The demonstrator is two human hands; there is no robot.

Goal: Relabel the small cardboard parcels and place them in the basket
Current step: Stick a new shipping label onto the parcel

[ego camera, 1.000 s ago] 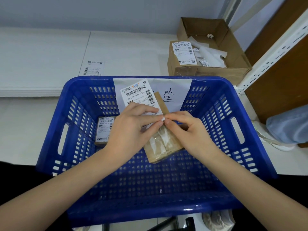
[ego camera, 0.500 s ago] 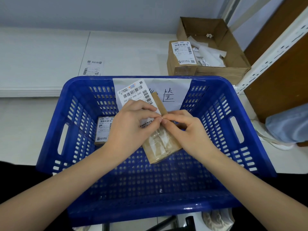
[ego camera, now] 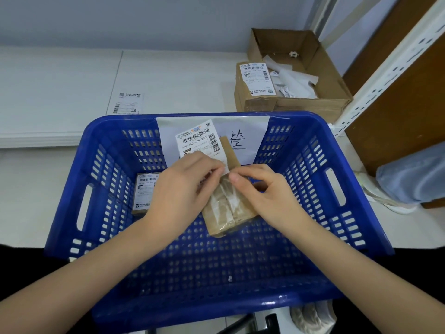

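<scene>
Pinching at the label's lower edge, the left hand (ego camera: 183, 189) is closing thumb and fingers on the white shipping label (ego camera: 199, 141), whose printed upper part is standing free above the knuckles. The right hand (ego camera: 262, 189) is curling round the small cardboard parcel (ego camera: 228, 203), fingertips (ego camera: 234, 177) meeting the label edge at the parcel's top face; neither hand is spread. The parcel, taped and tilted, is being held above the floor of the blue basket (ego camera: 361, 227). Step in hand, by judgement: peeling or seating the label, which one is not determinable. Next move is likely calling for a steady parcel and flat pressing. A labelled parcel (ego camera: 144, 191) is lying at the basket's left wall; another labelled parcel (ego camera: 256, 89) is resting against an open carton (ego camera: 325, 71) beyond.
</scene>
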